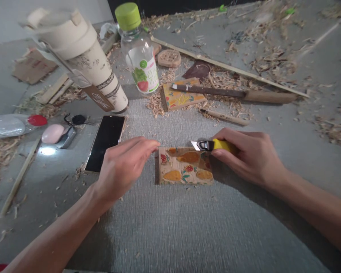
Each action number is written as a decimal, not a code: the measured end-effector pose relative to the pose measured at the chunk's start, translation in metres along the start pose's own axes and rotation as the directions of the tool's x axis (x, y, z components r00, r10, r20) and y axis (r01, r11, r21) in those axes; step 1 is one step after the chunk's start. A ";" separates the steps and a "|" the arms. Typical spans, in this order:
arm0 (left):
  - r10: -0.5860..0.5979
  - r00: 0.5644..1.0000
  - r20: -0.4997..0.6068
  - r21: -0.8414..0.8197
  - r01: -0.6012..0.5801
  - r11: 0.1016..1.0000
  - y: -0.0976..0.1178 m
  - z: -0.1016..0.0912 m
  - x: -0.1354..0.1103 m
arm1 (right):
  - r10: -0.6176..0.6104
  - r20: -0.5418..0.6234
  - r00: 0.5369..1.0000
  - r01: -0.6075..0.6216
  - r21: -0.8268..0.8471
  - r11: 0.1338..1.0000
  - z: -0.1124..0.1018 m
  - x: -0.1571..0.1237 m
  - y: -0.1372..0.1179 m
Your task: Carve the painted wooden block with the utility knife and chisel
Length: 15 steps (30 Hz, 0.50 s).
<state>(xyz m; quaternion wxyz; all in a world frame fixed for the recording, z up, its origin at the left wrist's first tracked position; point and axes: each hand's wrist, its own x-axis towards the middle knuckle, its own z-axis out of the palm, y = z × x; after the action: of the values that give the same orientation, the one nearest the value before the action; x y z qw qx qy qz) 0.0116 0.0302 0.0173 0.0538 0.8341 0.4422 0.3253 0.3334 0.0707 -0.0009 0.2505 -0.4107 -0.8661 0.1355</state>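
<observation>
A small wooden block painted with fruit and flowers [184,167] lies flat on the grey mat [176,227] in front of me. My right hand [248,155] is closed around a yellow utility knife [208,145], whose blade points left over the block's top edge. My left hand [125,167] hovers just left of the block, fingers extended together toward its left end, holding nothing.
A black phone [105,148] lies left of my left hand. Behind stand a beige tumbler [82,57] and a green-capped bottle [138,53]. A second painted block [182,96], a long chisel [235,93], a thin stick [224,117] and wood shavings lie beyond.
</observation>
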 end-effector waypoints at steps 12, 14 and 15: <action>-0.224 0.974 0.030 -0.100 0.226 0.969 0.000 -0.005 0.002 | 0.004 0.000 1.000 -0.004 0.050 0.999 -0.004 -0.002 0.001; -0.308 0.944 0.118 -0.280 0.329 0.902 0.002 -0.004 0.002 | 0.013 -0.007 1.000 -0.013 0.052 0.999 -0.005 -0.001 0.000; -0.368 0.912 0.180 -0.436 0.409 0.802 0.003 -0.004 0.002 | 0.021 -0.007 1.000 -0.020 0.058 0.998 -0.005 0.000 0.000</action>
<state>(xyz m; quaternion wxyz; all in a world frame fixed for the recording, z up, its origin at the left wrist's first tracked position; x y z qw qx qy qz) 0.0124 0.0292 0.0225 0.3362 0.7014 0.5100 0.3673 0.3358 0.0708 0.0037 0.2642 -0.4126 -0.8567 0.1615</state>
